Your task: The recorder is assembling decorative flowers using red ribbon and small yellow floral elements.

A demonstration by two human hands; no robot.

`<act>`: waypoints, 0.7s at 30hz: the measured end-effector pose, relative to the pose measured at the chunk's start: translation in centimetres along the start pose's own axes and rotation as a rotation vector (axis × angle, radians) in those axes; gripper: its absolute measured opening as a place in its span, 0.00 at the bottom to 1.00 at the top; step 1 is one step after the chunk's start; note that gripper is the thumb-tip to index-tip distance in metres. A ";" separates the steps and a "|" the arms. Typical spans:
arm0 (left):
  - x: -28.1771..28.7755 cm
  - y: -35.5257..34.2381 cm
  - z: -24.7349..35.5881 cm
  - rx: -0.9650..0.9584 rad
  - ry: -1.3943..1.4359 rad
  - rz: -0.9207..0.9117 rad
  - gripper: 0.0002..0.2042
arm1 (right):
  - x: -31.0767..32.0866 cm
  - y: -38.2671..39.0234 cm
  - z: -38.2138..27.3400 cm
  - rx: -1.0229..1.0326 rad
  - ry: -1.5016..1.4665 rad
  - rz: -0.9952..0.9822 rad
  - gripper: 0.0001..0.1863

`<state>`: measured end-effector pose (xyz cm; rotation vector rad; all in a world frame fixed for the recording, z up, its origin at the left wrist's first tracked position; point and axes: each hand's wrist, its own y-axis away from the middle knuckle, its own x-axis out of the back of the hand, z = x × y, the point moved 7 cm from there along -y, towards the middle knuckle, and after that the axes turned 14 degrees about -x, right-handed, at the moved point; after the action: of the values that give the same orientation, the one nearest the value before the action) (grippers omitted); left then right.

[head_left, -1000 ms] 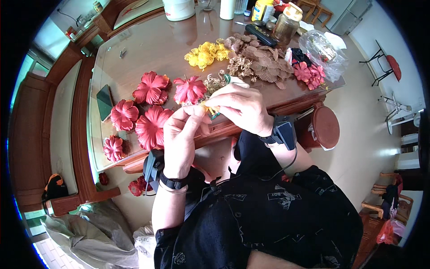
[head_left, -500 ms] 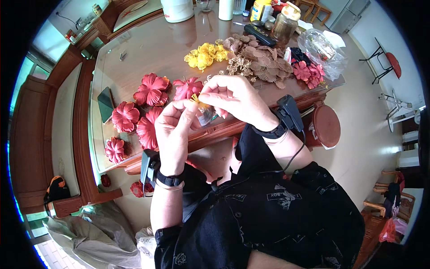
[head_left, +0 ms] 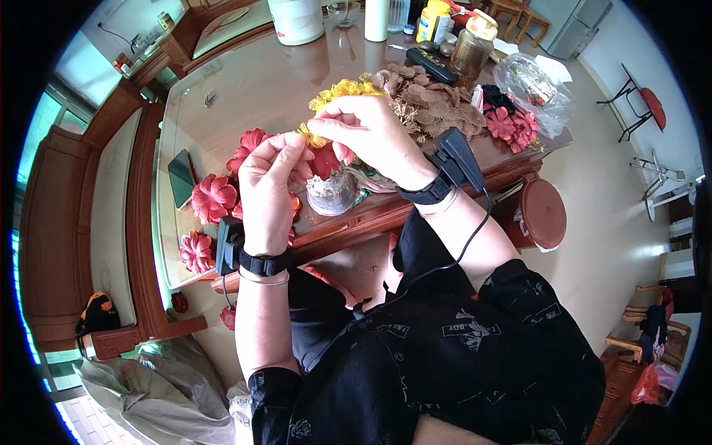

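A small yellow fringed flower piece [head_left: 310, 136] is pinched between the fingertips of both hands, above the near edge of the table. My left hand [head_left: 273, 174] grips it from the left, thumb against forefinger. From the right, my right hand [head_left: 365, 133] closes on it with thumb and fingers. Just below them a greyish round cup [head_left: 331, 196] with a rough, crusted rim stands near the table edge. Something red [head_left: 324, 160], petal-like, shows between the hands above the cup; my fingers partly hide it. Red artificial flowers [head_left: 214, 198] lie left of my left hand, some hidden behind it.
Beyond my right hand lie yellow flower pieces [head_left: 343, 90] and a heap of brown scalloped pieces [head_left: 434, 100]. A jar [head_left: 472, 52], a black case [head_left: 432, 65], a clear plastic bag [head_left: 530, 81] and a white bucket [head_left: 297, 21] stand farther back. A phone [head_left: 181, 178] lies at left.
Both hands have moved left and slightly away from me with the yellow piece between them. More of the cup shows now, and my left hand covers more of the red flowers.
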<state>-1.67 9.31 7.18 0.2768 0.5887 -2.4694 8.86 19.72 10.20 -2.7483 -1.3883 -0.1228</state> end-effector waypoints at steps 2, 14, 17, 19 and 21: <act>0.0 0.0 0.0 0.003 0.013 0.013 0.06 | 0.0 0.0 0.0 -0.010 -0.018 0.001 0.10; 0.4 -0.2 -0.6 0.033 0.055 0.021 0.06 | 0.0 -0.7 0.4 0.011 -0.050 0.003 0.08; 0.4 0.1 -1.2 0.068 0.042 0.028 0.06 | 0.0 -0.7 1.1 0.004 -0.056 -0.011 0.08; 0.6 0.5 -1.6 0.078 0.025 0.035 0.07 | -0.2 -0.6 1.7 -0.025 -0.056 -0.041 0.08; 0.8 0.7 -2.1 0.078 0.025 0.039 0.07 | -0.3 -0.4 2.4 -0.080 -0.052 -0.077 0.08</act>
<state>-1.76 9.37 4.78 0.3472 0.4940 -2.4579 8.46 19.92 7.81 -2.7810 -1.5363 -0.1135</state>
